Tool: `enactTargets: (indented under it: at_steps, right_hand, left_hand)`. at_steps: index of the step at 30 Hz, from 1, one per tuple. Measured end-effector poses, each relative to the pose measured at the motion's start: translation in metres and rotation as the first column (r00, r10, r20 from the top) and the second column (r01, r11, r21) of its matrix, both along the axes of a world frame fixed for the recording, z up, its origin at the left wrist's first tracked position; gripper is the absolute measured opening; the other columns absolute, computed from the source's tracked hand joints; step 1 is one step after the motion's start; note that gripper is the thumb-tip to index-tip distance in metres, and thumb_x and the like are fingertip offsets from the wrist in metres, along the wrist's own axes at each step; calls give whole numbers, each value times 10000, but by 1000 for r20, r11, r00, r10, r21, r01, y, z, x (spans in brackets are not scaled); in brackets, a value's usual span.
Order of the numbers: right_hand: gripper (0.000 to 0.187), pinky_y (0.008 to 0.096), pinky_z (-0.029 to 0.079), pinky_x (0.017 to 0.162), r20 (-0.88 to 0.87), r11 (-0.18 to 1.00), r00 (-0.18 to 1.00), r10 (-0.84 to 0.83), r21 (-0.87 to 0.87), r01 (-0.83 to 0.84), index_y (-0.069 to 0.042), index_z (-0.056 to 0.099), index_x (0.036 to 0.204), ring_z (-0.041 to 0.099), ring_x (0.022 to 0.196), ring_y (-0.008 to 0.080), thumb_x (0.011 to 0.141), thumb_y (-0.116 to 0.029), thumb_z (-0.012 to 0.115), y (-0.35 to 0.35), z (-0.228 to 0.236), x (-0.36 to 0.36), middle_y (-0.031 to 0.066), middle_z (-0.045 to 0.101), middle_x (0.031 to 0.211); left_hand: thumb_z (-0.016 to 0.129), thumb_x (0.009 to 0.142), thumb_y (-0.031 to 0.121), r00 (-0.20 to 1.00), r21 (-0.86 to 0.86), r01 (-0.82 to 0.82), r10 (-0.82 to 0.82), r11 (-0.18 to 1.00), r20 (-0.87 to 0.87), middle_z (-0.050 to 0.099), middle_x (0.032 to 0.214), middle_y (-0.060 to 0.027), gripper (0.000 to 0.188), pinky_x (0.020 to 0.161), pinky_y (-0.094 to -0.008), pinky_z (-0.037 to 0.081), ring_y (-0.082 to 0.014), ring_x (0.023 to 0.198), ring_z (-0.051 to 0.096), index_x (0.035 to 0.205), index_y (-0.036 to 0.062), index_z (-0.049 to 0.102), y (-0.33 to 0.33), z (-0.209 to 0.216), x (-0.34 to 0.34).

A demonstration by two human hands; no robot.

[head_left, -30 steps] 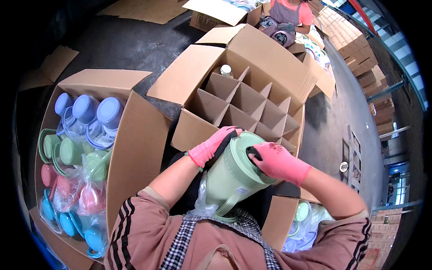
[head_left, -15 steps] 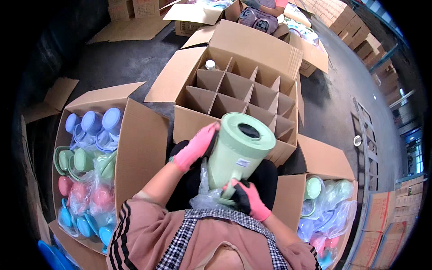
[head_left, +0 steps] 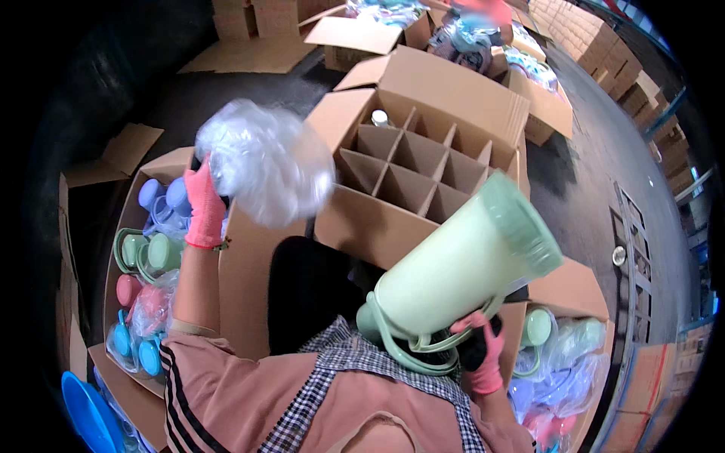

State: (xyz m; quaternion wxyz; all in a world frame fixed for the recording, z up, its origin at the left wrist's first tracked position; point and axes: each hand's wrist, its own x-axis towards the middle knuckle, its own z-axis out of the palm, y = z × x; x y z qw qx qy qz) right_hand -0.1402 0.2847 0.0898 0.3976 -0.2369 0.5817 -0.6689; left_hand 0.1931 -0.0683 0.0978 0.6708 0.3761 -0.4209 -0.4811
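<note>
My left hand (head_left: 204, 205), in a pink and black glove, is raised and closed on a crumpled clear plastic bag (head_left: 266, 164), which is blurred. In my right hand (head_left: 485, 351), gloved the same way, is the handle of a pale green thermos flask (head_left: 453, 264). The flask lies tilted over my lap, its wide base pointing up and to the right. Its capped end and carrying loop hang low against my checked apron (head_left: 340, 355). Beyond the flask stands an open carton (head_left: 362, 219) with cardboard dividers; a white-capped bottle (head_left: 380, 118) sits in its far-left cell.
An open carton (head_left: 245, 279) on my left holds blue, green, pink and turquoise flasks, some bagged. Another carton (head_left: 568, 281) on my right holds similar ones. A blue basin (head_left: 89, 411) is at lower left. A co-worker (head_left: 472, 38) is among cartons at the far end.
The plastic bag has come off the flask and moved up and left with my left hand. My right hand has tipped the flask from upside down to slanting right.
</note>
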Motion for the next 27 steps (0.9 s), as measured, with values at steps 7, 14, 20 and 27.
enactTargets:
  at_steps: [7,14,20,27]
  right_hand:
    - [173,273,451,649,67,874,899,432,214,-436,28,587,832,588,692,147,776,-133,617,-41,-65,59,73,622,729]
    - [266,325,450,587,-745,918,537,396,307,-251,18,574,767,578,635,270,746,-243,619,-51,9,28,162,577,693]
    - [657,260,395,823,186,717,720,669,-416,-559,-5,383,1228,498,1006,178,749,-374,642,-114,87,12,101,530,1084]
    - [257,264,470,700,-129,932,981,145,-314,-179,39,519,1018,580,756,148,798,-82,573,-148,83,-28,70,602,861]
  left_hand:
    - [518,745,-17,990,-305,-8,49,952,129,538,966,-23,284,711,-204,400,-95,839,494,1025,21,541,70,39,-68]
    - [484,631,-86,965,-485,-102,204,869,163,535,933,-94,256,835,-340,382,-233,894,495,857,17,543,119,36,-85]
    - [622,586,103,696,-730,684,300,1,652,528,811,-49,162,787,-375,428,-228,816,518,742,101,577,161,45,-108]
    - [600,596,138,561,-650,750,405,119,722,493,707,-43,144,702,-363,464,-208,714,526,735,166,580,149,40,-91]
